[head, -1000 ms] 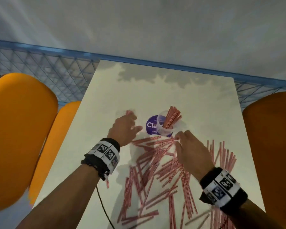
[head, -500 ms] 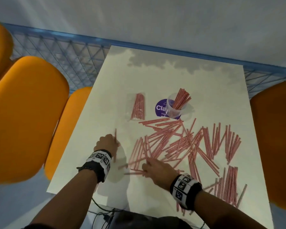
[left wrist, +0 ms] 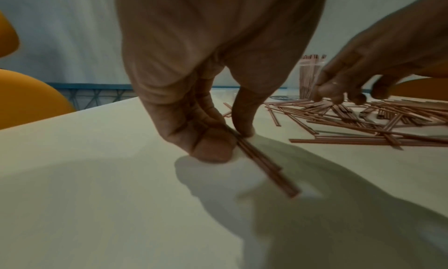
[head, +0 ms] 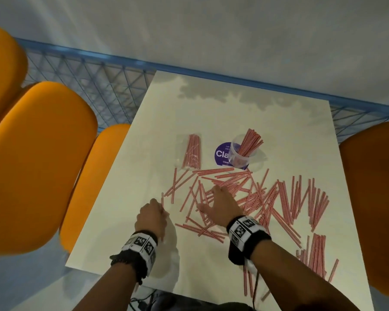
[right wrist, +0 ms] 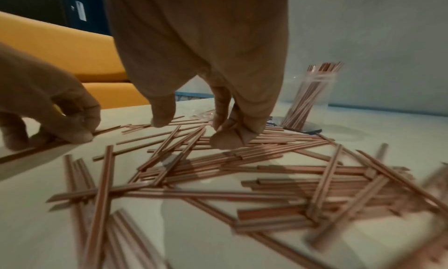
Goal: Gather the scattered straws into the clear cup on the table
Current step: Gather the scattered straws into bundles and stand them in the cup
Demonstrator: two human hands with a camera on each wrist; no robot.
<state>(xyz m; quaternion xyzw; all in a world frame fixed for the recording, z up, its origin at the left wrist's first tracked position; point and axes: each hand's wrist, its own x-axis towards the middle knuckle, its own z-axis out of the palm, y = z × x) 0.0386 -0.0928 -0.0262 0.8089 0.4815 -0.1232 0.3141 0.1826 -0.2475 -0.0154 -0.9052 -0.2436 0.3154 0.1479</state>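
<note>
Red-and-white straws (head: 267, 198) lie scattered over the near half of the white table (head: 211, 113). The clear cup (head: 243, 154) stands upright beyond them with a bunch of straws in it, also seen in the right wrist view (right wrist: 312, 93). My left hand (head: 161, 209) is at the pile's left edge and pinches a few straws (left wrist: 264, 167) between thumb and fingers, low over the tabletop. My right hand (head: 208, 198) is spread over the middle-left of the pile, fingertips (right wrist: 227, 139) down on loose straws, holding nothing.
A clear plastic bag of straws (head: 191, 153) lies left of the cup, and a purple round sticker (head: 220, 153) sits under the cup's left side. Orange chairs (head: 38, 158) flank the table on both sides. A blue mesh rail (head: 103, 86) runs behind.
A second ago both hands were up by the cup; they came back to the near side. Since half a second ago, the right hand has moved farther into the pile. The left still holds straws.
</note>
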